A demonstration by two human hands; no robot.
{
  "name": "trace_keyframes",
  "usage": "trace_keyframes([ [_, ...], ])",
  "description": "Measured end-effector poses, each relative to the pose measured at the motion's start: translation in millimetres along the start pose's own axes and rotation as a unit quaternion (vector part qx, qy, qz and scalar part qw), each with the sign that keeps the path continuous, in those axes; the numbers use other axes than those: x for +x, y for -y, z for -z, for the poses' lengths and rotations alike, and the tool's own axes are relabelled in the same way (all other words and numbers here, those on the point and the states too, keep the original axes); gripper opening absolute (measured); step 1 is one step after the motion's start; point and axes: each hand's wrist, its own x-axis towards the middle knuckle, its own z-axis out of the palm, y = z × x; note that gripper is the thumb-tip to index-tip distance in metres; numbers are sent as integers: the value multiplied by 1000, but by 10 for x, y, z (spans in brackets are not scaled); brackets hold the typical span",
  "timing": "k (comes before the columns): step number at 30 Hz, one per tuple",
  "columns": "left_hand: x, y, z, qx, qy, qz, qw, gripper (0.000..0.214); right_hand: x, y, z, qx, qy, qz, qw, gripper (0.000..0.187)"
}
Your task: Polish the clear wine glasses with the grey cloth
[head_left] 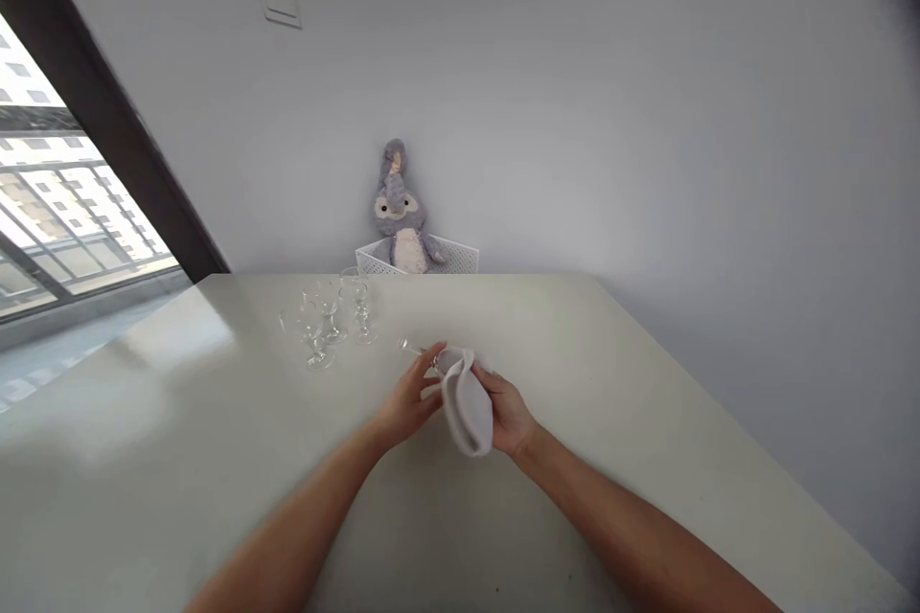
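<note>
My left hand [411,397] pinches the stem of a clear stemmed glass [418,350] that lies tilted, its foot pointing away to the left. The bowl of that glass is wrapped in a white cloth [467,407], which my right hand [507,412] grips from the right side. Both hands hover over the middle of the pale table [610,383]. Three more clear stemmed glasses [332,321] stand upright on the table, a short way beyond and left of my left hand.
A grey plush toy [400,215] sits in a white perforated basket [460,257] behind the table's far edge, against a white wall. A window with a dark frame [107,115] is at the left.
</note>
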Motion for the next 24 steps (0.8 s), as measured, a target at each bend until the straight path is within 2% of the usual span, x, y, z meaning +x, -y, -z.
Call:
trace_keyframes([
  [2,-3,8,-21,-17,-2,-36,999,59,-13,24,-3,-45,27,-16,998,40],
  [5,1,38,-24,-35,-15,-9,999,57,-55,1,-9,-226,40,51,972,36],
  [8,-3,51,3,31,-4,26,999,50,-51,-29,31,-396,19,140,907,22],
  [10,-11,34,29,120,-12,31,992,46,-6,-17,89,-483,20,151,862,19],
  [11,-13,17,46,174,-32,27,984,44,24,-1,123,-502,15,146,852,18],
  [12,-13,-7,66,234,-58,12,970,42,54,19,156,-494,9,131,860,19],
  [15,4,-99,140,408,-120,-88,901,35,116,89,238,-366,8,72,928,25],
  [17,25,-150,187,475,-112,-155,859,32,120,131,269,-267,36,44,962,30],
  [18,35,-163,205,492,-98,-172,847,31,113,149,280,-235,52,35,970,31],
  [21,53,-143,236,508,-56,-172,842,24,101,199,324,-226,99,22,969,28],
  [24,58,-72,257,513,-40,-145,845,23,145,245,411,-321,112,39,940,22],
])
